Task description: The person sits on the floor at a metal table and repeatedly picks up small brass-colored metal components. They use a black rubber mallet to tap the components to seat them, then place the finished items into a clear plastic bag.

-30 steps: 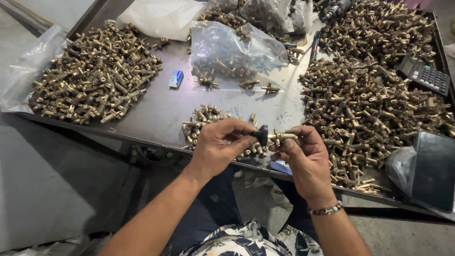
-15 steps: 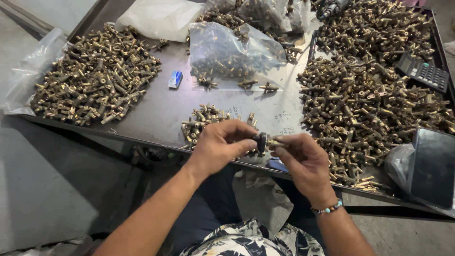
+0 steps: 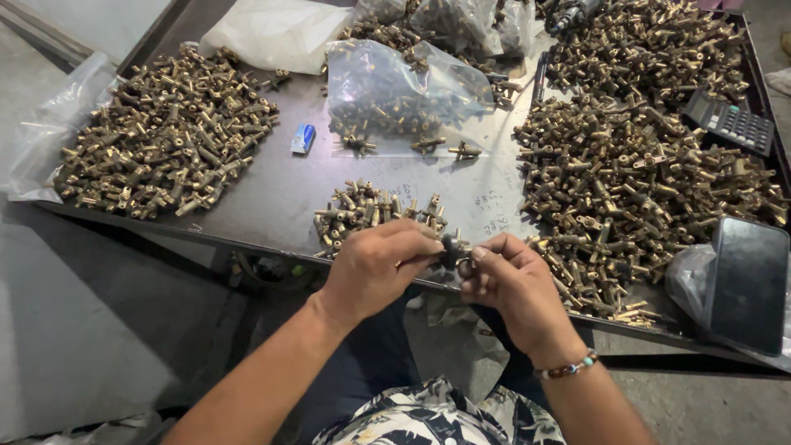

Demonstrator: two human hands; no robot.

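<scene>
both hands have closed together: left hand (image 3: 381, 265) and right hand (image 3: 509, 284) pinching one dark fitting (image 3: 451, 247).

Small dark fitting (image 3: 451, 247), pinched between both hands, above table edge

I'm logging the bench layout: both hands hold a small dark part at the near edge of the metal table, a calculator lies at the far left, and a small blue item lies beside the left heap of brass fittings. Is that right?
Not quite. The head view shows the calculator at the far right, not the left. The rest holds: left hand and right hand hold the small dark part at the metal table edge, and the small blue item lies beside the left heap of brass fittings.
</scene>
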